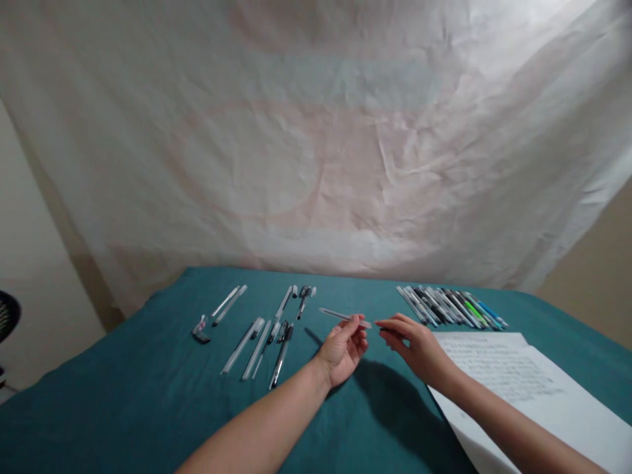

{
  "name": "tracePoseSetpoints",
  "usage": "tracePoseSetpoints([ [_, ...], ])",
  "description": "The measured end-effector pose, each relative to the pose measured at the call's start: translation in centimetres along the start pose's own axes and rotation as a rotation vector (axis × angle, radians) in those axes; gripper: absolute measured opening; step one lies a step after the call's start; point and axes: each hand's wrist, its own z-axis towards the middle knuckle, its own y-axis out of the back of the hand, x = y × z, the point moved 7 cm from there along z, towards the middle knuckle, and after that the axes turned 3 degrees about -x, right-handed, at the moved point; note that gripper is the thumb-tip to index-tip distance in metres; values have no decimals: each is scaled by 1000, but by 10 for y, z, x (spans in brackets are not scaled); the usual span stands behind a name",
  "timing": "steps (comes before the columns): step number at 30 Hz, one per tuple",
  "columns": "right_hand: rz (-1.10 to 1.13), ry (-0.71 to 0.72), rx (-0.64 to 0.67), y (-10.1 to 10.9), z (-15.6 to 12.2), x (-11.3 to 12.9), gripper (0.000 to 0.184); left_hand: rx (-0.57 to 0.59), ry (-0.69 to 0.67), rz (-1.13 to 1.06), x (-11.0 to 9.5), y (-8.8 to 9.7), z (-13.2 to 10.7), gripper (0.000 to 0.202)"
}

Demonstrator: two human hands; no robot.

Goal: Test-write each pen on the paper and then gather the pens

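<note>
My left hand (342,354) is closed on a clear pen barrel (330,313), held above the cloth between thumb and fingers. The barrel's narrow end points left and its other end faces my right hand. Just to the right, my right hand (413,343) has its fingers pinched together near that end, apart from it. A small dark bit (383,329) shows at those fingertips, too small to name. Left of my hands lie several clear pen barrels (241,346), caps and thin refills, with a dark pen (282,355) nearest.
A row of pens (442,307), mostly clear and black with some green and blue, lies at the back right. Sheets of handwritten paper (513,368) rest at the right, under my right forearm. A green cloth (148,382) covers the table; a pale sheet (316,145) hangs behind.
</note>
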Motion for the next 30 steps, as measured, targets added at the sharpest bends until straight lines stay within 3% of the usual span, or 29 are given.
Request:
tracePoseSetpoints([
  [4, 40, -44, -130, -1, -13, 0, 15, -14, -6, 13, 2, 0, 2, 14],
  [9, 32, -14, -193, -1, -14, -2, 12, -2, 4, 39, 5, -1, 5, 14],
  [30, 20, 13, -168, -1, -16, -4, 10, 92, 13, 81, 10, -7, 5, 13],
])
